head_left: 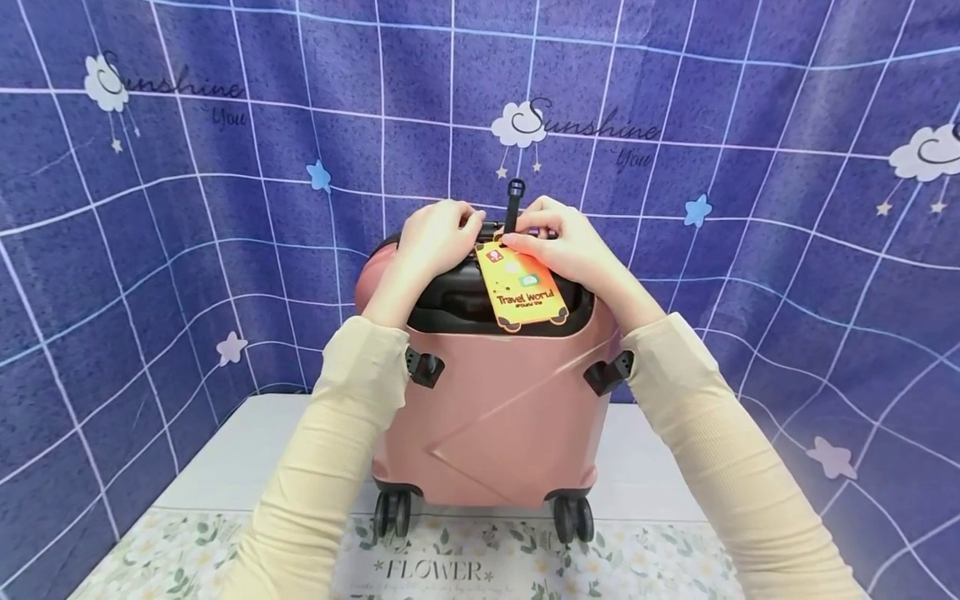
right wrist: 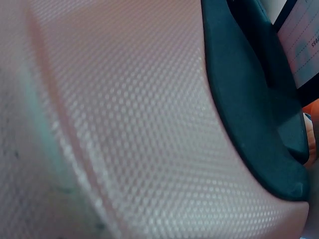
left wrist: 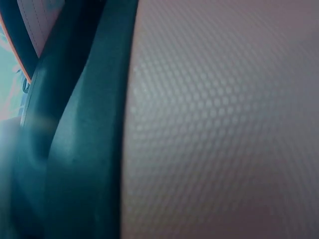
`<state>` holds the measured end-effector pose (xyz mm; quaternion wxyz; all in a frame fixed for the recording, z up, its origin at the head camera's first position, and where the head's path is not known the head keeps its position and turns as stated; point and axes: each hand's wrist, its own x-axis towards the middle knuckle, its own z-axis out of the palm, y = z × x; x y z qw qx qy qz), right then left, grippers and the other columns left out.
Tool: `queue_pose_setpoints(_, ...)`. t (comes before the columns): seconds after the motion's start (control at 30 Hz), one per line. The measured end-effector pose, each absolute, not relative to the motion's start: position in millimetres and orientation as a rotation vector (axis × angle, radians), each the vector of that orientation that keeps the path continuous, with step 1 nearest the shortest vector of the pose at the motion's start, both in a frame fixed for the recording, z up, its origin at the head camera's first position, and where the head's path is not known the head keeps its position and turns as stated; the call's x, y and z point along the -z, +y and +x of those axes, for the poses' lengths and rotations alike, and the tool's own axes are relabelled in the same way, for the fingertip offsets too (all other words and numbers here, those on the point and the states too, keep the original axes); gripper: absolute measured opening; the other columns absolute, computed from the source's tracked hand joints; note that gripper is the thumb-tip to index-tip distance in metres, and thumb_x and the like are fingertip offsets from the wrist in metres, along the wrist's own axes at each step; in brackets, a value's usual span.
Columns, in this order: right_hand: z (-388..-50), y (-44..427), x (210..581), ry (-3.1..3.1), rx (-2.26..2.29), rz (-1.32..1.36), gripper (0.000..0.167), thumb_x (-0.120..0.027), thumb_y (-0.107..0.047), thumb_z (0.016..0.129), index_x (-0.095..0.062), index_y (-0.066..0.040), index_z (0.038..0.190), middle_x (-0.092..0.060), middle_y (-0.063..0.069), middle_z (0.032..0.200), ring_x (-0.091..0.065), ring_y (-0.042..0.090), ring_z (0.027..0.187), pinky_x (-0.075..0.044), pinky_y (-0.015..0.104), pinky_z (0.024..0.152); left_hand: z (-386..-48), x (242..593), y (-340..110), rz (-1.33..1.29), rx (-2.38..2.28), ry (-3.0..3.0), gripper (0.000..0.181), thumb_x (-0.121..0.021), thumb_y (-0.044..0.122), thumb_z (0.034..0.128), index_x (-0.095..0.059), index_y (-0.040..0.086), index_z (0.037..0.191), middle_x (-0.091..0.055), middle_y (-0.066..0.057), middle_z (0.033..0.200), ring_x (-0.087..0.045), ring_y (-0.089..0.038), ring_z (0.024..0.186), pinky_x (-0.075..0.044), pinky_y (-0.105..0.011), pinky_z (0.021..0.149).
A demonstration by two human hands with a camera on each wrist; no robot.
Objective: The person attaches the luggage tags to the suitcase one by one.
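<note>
A pink hard-shell suitcase (head_left: 495,417) stands upright on its wheels, with a black handle recess (head_left: 457,300) at its top. A yellow-orange luggage tag (head_left: 525,287) reading "Travel World" hangs over the recess, its black buckled strap (head_left: 514,204) sticking up. My right hand (head_left: 566,237) pinches the tag's top end at the strap. My left hand (head_left: 438,237) rests at the suitcase's top edge, left of the strap; its fingertips are hidden behind. In the right wrist view, the tag's lined back (right wrist: 301,45) shows beside the dark recess (right wrist: 244,99).
Two black clips (head_left: 424,367) stick out from the suitcase's front. Below lies a white surface (head_left: 285,433) with a floral "FLOWER" mat (head_left: 427,571) at the near edge. A blue grid-patterned curtain (head_left: 225,208) hangs close behind and on both sides.
</note>
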<state>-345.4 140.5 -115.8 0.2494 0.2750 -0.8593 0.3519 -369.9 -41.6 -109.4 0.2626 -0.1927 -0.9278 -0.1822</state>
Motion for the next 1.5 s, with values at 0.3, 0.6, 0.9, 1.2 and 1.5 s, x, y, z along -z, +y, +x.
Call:
queue_pose_setpoints(0.3, -345, 141, 114, -2.346, -0.946, 0.715, 0.016, -0.069, -0.021, 0.083, -0.072, -0.007, 0.091, -0.052, -0.002, 0.085, -0.042, 0.013, 0.074, -0.031, 0.022, 0.062, -369, 105, -38, -0.42, 0.285, -2.655, 0.048, -0.024, 0.033, 0.1005, -0.061, 0.011, 0.121, -0.055, -0.01, 0.126, -0.052, -0.029, 0.117, -0.043, -0.045, 0.097)
queue_pose_setpoints(0.6, -347, 140, 116, -2.356, -0.959, 0.699, 0.018, -0.069, -0.023, 0.084, -0.071, -0.008, 0.093, -0.051, -0.003, 0.085, -0.042, 0.012, 0.075, -0.031, 0.022, 0.063, -370, 109, -41, -0.446, 0.427, -2.601, 0.039, -0.03, 0.03, 0.0989, -0.062, 0.012, 0.114, -0.057, -0.006, 0.124, -0.054, -0.026, 0.115, -0.043, -0.044, 0.096)
queue_pose_setpoints(0.9, -346, 140, 117, -2.338, -0.943, 0.734, 0.018, -0.069, -0.021, 0.084, -0.072, -0.008, 0.095, -0.052, -0.001, 0.085, -0.04, 0.013, 0.071, -0.03, 0.023, 0.062, -371, 110, -45, -0.51, 0.749, -2.518, 0.033, -0.045, 0.034, 0.0979, -0.049, 0.021, 0.128, -0.064, 0.004, 0.121, -0.056, -0.016, 0.115, -0.038, -0.042, 0.1)
queue_pose_setpoints(1.2, -345, 142, 119, -2.318, -1.016, 0.756, 0.018, -0.07, -0.023, 0.084, -0.066, -0.012, 0.097, -0.05, -0.002, 0.071, -0.04, 0.013, 0.06, -0.028, 0.025, 0.053, -367, 108, -48, -0.544, 0.898, -2.463, 0.039, -0.058, 0.035, 0.092, -0.055, 0.022, 0.129, -0.069, 0.003, 0.113, -0.058, -0.013, 0.114, -0.039, -0.038, 0.099)
queue_pose_setpoints(1.5, -341, 144, 118, -2.335, -1.056, 0.737, 0.02, -0.064, -0.03, 0.087, -0.061, -0.011, 0.084, -0.043, -0.003, 0.062, -0.041, 0.014, 0.061, -0.029, 0.025, 0.056, -367, 109, -47, -0.532, 0.878, -2.452, 0.026, -0.06, 0.037, 0.0895, -0.067, 0.016, 0.104, -0.07, 0.001, 0.108, -0.061, -0.013, 0.108, -0.042, -0.038, 0.093)
